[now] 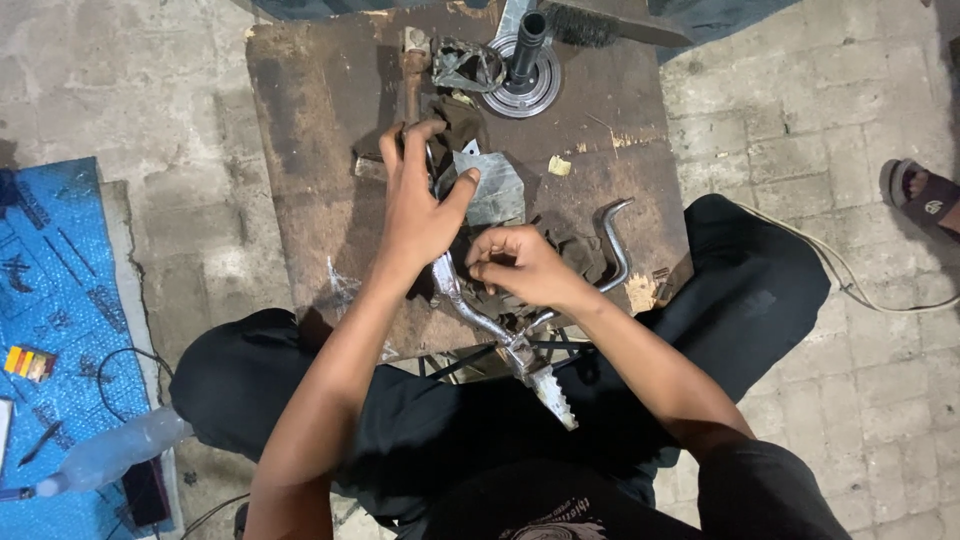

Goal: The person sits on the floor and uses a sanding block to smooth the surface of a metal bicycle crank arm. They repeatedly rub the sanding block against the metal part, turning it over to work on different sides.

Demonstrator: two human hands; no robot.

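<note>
My left hand (415, 205) grips the upper end of a bent metal lever (470, 310) with a toothed foot peg, which lies across the worn wooden board (310, 130). The thumb rests against a grey sheet of sandpaper (495, 190). My right hand (520, 265) is closed over the lever's middle, fingers pinching something small and dark, maybe a rag (585, 250). A second curved metal rod (615, 245) lies just right of that hand.
A round metal hub with a black shaft (525, 70) and a metal bracket (460, 65) sit at the board's far end. A blue mat (60, 300) with a plastic bottle (110, 455) lies left. A person's sandalled foot (925, 195) and a cable (850, 280) are at right.
</note>
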